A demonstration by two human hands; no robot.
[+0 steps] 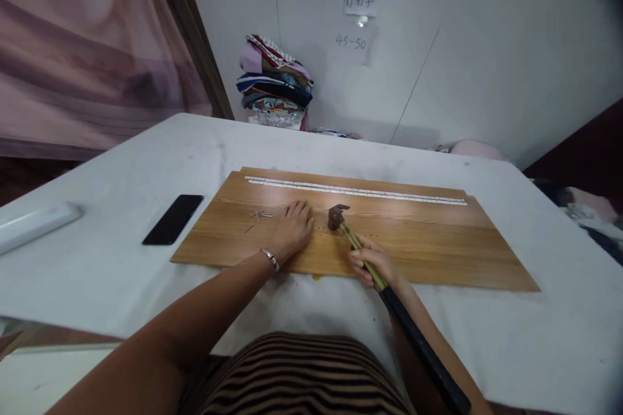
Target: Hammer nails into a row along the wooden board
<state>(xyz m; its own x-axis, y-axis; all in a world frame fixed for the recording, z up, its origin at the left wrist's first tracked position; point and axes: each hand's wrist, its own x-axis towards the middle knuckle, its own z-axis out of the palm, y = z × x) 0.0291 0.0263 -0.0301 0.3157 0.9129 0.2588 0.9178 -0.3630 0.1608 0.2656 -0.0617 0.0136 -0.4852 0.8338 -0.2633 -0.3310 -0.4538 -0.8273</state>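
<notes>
A claw hammer with a rusty head and a yellow and black handle is gripped in my right hand, its fingers wrapped round the upper handle. The hammer's head is over the middle of a brown wooden board. To its left, my left hand lies flat on the board, fingers stretched out, a bracelet on the wrist. A small pile of nails lies just left of that hand. Tiny dark dots in a row show on the board near the hammer head; whether they are nail heads or holes I cannot tell.
Two white measuring strips run along the board's far side. A black phone and a white roll lie on the white table to the left. Folded clothes are stacked by the wall behind.
</notes>
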